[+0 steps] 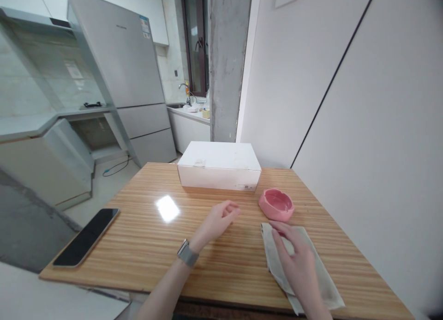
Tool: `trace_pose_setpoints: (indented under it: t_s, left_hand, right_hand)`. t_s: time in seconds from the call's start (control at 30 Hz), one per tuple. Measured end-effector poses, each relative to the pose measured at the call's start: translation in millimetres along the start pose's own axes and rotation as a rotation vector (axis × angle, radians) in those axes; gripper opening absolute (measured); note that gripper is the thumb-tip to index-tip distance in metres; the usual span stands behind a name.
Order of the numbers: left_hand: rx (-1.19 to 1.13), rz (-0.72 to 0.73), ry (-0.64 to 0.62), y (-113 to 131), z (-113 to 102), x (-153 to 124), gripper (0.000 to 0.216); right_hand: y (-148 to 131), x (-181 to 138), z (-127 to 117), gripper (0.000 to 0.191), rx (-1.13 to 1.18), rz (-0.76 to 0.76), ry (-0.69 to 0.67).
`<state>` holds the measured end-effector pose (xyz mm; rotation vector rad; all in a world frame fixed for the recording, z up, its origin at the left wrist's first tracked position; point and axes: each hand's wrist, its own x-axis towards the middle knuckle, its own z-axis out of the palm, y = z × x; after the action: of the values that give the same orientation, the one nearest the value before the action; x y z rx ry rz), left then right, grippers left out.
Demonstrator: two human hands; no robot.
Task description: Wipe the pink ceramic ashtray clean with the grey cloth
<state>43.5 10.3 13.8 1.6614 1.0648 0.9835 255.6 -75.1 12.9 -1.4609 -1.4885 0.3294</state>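
Observation:
My right hand is on a folded pale grey-green cloth at the front right of the table. Its thumb and fingers come together at the cloth's far edge, gripping it there. Just beyond those fingertips sits a pink ashtray with a notched rim. Over the middle of the table is my left hand, its fingers loosely curved with a gap to the thumb and nothing in them. A watch with a grey band is on that wrist.
A closed white box stands at the table's far edge. A dark-screened phone lies near the left edge of the wooden table. White wall panels rise along the right side; a fridge and sink counter are behind.

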Motion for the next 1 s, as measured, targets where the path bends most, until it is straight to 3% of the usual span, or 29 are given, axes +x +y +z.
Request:
trace_pose_setpoints:
  t_s: [0.17,0.33,0.5,0.73,1.0]
  left_hand:
    - [0.122,-0.088,0.120,-14,-9,-54,0.032]
    - [0.115,-0.121,0.223,-26,-13,-85,0.032]
    - [0.121,-0.134,0.276,-29,-14,-95,0.032]
    - [0.247,-0.108,0.171,-23,-10,-99,0.028]
    - [0.271,-0.102,0.168,-21,-10,-99,0.026]
  right_hand:
    - [-18,-22,51,0.033,0.281,0.194,-0.248]
    - [-20,-36,76,0.033,0.521,0.250,-0.371]
    - [-18,-42,79,0.032,0.496,0.217,-0.363]
    - [-21,-44,73,0.029,0.363,0.160,-0.406]
    - [-19,-46,75,0.027,0.306,0.125,-0.409]
